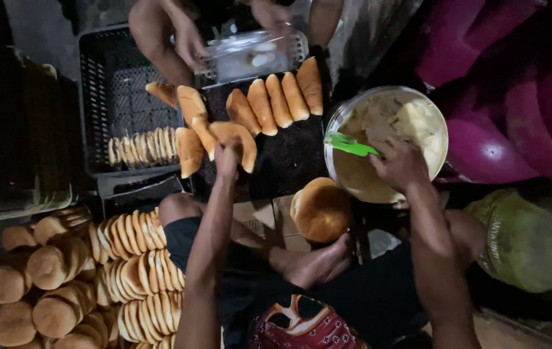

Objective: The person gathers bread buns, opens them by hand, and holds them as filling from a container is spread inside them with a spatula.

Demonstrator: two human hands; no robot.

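Observation:
My left hand [226, 158] grips a split long bun [237, 137] over the dark tray [289, 161]. In my right hand [400, 165] is a green spatula [350, 144], its blade inside the big metal bowl [444, 132] of pale cream. A row of several long buns [276, 100] lies along the tray's far edge. One round bun [321, 210] sits near my bare foot [314, 264].
Another person's hands [188, 42] hold a clear plastic box [250, 57] beyond the tray. A black crate [114, 84] holds a row of sliced buns [143, 147]. Piles of buns [82, 278] fill the lower left. Purple plastic items [515, 97] sit at right.

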